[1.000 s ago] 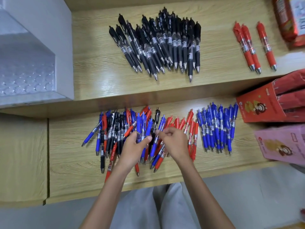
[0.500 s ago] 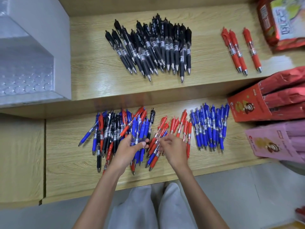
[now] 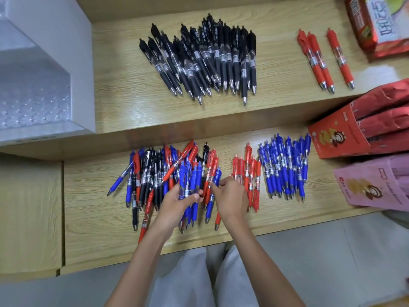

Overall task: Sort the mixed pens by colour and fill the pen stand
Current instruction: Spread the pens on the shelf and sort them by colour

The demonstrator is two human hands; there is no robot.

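Sorting step, nowhere near filling anything yet. The mixed pile [image 3: 155, 180] of red, blue and black pens sits on the near bench [image 3: 93, 218], left of centre. The left hand [image 3: 174, 204] grips a bunch of blue pens [image 3: 188, 189] over the pile's right side. The right hand [image 3: 230, 198] has its fingers curled, pinching what looks like a loose blue pen [image 3: 216, 177] at the pile's edge.

Just right of that there's a small red group [image 3: 249, 171], then the blue group [image 3: 285, 167]. The black group [image 3: 205, 58] and three red pens [image 3: 323, 58] lie on the far ledge.

My guess for the next move: add that pen to the bunch, then drop the lot on the blue group without nudging the reds. The clear box [image 3: 33, 96] far left might be the stand, can't tell.
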